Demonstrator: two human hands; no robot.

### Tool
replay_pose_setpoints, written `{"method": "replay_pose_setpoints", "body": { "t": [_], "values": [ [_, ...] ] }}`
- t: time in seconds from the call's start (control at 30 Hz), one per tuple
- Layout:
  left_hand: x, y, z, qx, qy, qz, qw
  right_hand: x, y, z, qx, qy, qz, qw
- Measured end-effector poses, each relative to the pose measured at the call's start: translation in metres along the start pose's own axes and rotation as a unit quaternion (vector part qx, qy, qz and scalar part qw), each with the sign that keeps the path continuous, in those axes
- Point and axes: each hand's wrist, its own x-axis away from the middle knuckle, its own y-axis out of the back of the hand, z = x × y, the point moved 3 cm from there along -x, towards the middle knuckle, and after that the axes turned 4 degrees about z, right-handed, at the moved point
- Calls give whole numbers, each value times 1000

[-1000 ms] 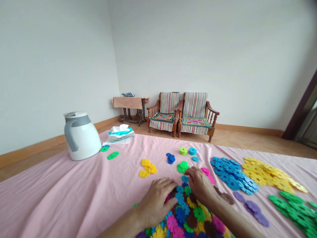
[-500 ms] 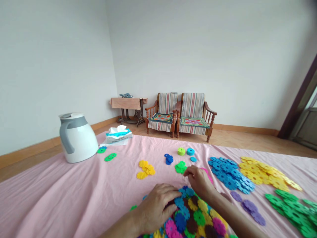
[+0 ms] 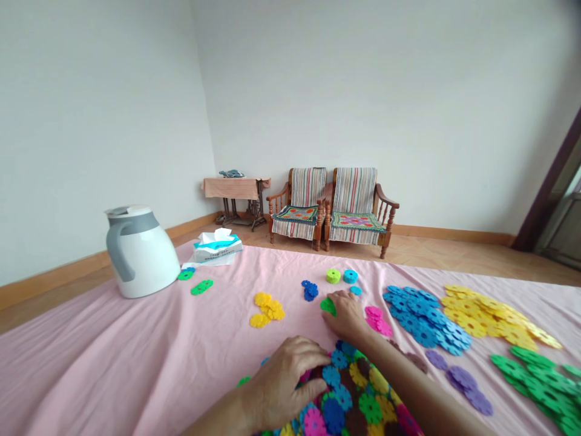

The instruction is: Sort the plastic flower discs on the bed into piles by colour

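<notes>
My left hand rests at the left side of a mixed heap of snowflake discs, its fingers spread and thumb apart. The heap holds blue, pink, yellow, green and brown discs. Further forward, my right hand has fingers and thumb closed around green snowflake discs on the cloth; the fingertips are partly hidden. Just right of it are pink discs. Beyond it lie a light green stack and a light blue stack.
A pink cloth covers the surface. Blue, yellow, purple and green piles lie right; yellow discs and dark blue discs lie ahead. A white jug and tissue box stand left.
My right hand has moved slightly left and forward onto the green discs, uncovering the pink ones. My left hand has stayed nearly still on the heap.
</notes>
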Motion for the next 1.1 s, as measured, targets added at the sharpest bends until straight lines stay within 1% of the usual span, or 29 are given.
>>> {"method": "replay_pose_setpoints", "body": {
  "t": [0.17,0.27,0.33,0.43,0.5,0.57,0.67,0.77,0.87,0.97,1.03,1.1],
  "values": [
    [0,0,0,1,-1,0,1000,1,-4,9,-5,-3,22,1000],
    [0,0,0,-3,-6,-1,1000,2,-1,13,-27,-5,26,999],
    [1,0,0,-3,-11,-6,1000,4,7,11,-46,-4,23,999],
    [2,-1,1,1,-18,-18,1000,11,27,4,-74,-7,19,997],
    [2,-1,2,6,-17,-26,999,19,41,-1,-91,-3,37,995],
    [1,0,2,13,-9,-34,999,30,51,-5,-104,8,69,992],
    [-1,2,4,21,12,-57,998,50,59,-5,-115,26,116,986],
    [-2,4,7,14,37,-89,995,64,59,-2,-117,31,137,983],
    [-2,4,11,5,59,-108,992,66,57,1,-117,30,135,983],
    [-2,3,14,2,71,-112,991,59,57,1,-124,32,130,983],
    [-2,3,15,1,77,-111,991,51,60,-5,-128,26,113,985],
    [-2,2,16,2,82,-111,990,43,62,-16,-127,-1,84,988]
  ]
}}
